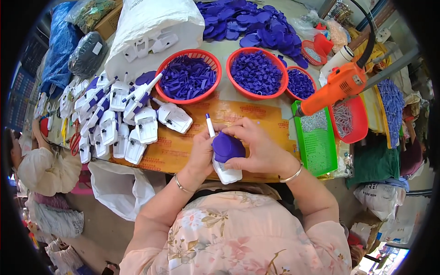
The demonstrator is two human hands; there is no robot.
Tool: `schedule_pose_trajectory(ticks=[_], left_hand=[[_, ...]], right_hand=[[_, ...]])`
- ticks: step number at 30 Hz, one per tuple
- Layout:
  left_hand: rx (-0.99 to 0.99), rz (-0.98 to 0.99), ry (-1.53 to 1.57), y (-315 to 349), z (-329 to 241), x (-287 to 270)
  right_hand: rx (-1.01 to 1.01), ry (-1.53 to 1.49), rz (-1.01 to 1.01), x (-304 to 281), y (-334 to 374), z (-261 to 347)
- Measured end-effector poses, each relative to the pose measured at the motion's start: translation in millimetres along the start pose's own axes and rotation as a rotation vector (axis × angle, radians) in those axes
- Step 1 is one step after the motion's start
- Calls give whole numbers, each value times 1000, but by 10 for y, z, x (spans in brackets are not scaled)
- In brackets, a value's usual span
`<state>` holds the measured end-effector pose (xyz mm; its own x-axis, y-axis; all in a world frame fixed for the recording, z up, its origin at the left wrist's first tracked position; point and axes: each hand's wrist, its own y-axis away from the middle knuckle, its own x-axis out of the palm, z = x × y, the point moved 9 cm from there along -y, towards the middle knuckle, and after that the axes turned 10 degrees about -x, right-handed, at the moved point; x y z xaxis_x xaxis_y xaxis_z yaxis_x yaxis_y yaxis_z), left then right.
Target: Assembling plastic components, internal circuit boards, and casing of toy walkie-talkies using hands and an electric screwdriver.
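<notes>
In front of my chest, my left hand [200, 152] is wrapped round a white plastic housing [228, 175]. A white stem with a purple tip [210, 126] rises from its far end, beside my left fingers. Over the upper part of the housing lies a purple oval cover [228, 146]. My right hand [261, 149] grips this cover by its right side, fingers at the far edge and thumb at the near edge. Whether the cover is fastened to the housing cannot be seen. Similar white and purple assemblies [110, 126] are heaped to the left of my hands.
Red baskets of small purple parts [189, 77] stand beyond my hands, with a pile of purple covers [256, 23] behind. An orange power screwdriver [332, 89] hangs at right above a green tray [316, 153] of screws. Another person's arm [41, 137] is at far left.
</notes>
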<state>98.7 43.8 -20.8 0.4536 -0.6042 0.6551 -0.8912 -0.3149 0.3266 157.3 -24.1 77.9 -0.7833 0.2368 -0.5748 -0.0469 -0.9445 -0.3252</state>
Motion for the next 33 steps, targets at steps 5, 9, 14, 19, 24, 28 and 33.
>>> schedule_pose_trajectory(ticks=[5, 9, 14, 19, 24, 28, 33], left_hand=[[-23, 6, 4, -44, -8, 75], [50, -89, 90, -60, -94, 7], [230, -178, -125, 32, -253, 57], [301, -169, -222, 77, -267, 129], [310, -152, -181, 101, -258, 136], [444, -85, -314, 165, -382, 313], [359, 100, 16, 120, -597, 359]], right_hand=[[-152, 105, -215, -147, 98, 147], [116, 13, -351, -285, 279, 10], [24, 208, -380, -168, 318, 147], [24, 283, -351, -73, 328, 118], [30, 315, -347, -28, 340, 137], [24, 278, -409, -5, 371, 102], [247, -770, -679, 144, 537, -342]])
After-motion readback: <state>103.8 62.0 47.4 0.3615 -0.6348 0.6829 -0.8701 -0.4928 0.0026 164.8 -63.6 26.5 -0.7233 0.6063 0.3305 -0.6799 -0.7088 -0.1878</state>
